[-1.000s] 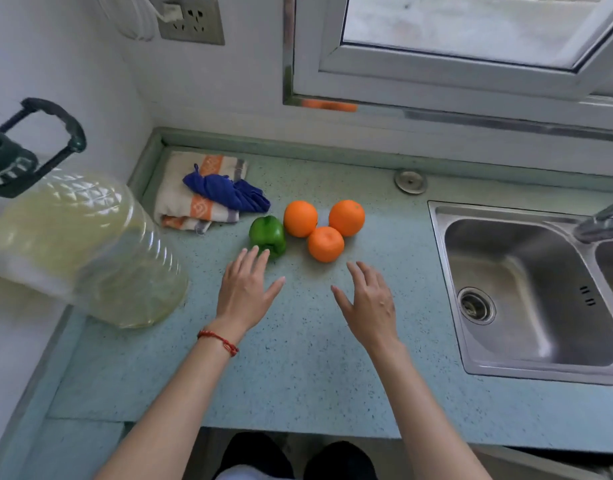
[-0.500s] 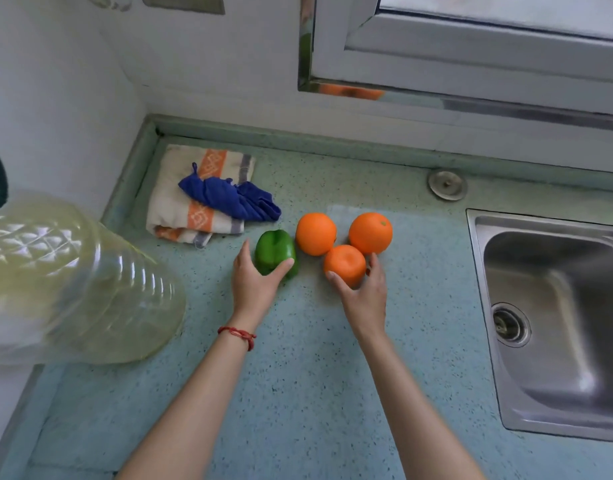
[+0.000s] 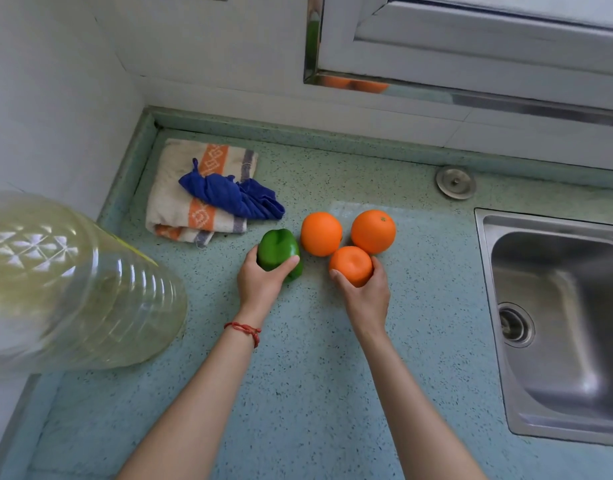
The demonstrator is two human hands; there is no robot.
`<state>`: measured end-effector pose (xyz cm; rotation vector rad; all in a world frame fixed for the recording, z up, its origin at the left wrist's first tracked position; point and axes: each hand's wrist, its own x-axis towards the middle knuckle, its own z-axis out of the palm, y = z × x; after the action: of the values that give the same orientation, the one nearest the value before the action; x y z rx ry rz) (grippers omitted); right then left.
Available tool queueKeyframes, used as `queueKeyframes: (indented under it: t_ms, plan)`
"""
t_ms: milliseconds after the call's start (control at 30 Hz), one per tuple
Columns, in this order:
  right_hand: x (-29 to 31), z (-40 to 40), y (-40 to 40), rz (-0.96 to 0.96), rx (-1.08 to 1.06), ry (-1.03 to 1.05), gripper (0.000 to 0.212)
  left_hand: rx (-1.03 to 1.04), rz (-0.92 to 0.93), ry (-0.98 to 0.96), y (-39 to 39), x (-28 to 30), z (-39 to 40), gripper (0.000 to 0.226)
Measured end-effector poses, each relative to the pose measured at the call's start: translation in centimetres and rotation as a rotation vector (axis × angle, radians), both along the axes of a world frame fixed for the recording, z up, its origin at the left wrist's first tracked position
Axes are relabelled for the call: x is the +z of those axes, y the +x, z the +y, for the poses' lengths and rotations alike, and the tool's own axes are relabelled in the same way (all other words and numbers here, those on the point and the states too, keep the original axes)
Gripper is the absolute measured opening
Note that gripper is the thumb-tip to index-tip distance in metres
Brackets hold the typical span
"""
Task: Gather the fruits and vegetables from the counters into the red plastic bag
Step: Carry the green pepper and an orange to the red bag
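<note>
Gripping green pepper (image 3: 278, 251), left hand (image 3: 260, 285) wraps it from below, thumb across front. Right hand (image 3: 365, 292) clamped on nearest orange (image 3: 350, 265), fingers either side. Both fruits low on speckled counter (image 3: 298, 393); lift-off cannot tell. Two more oranges (image 3: 321, 233) (image 3: 373, 231) just behind, touching held orange. Striped towel (image 3: 180, 188) with blue cloth (image 3: 234, 197) at back left. Big clear jug (image 3: 73, 289) far left. Steel sink (image 3: 557, 323) at right.
</note>
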<state>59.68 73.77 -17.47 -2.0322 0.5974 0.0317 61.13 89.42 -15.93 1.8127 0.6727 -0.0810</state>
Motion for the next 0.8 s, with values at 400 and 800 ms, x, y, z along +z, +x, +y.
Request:
queueKeyframes:
  t_ms: [400, 800]
  plan:
    - [0.6, -0.5, -2.2, -0.004, 0.029, -0.003, 0.075, 0.051, -0.014, -0.2, -2.9, 0.5, 1.1, 0.05]
    - [1.4, -2.8, -5.1, -0.026, 0.185, 0.032, 0.073, 0.161, -0.067, -0.204, -8.7, 1.1, -0.5, 0.04]
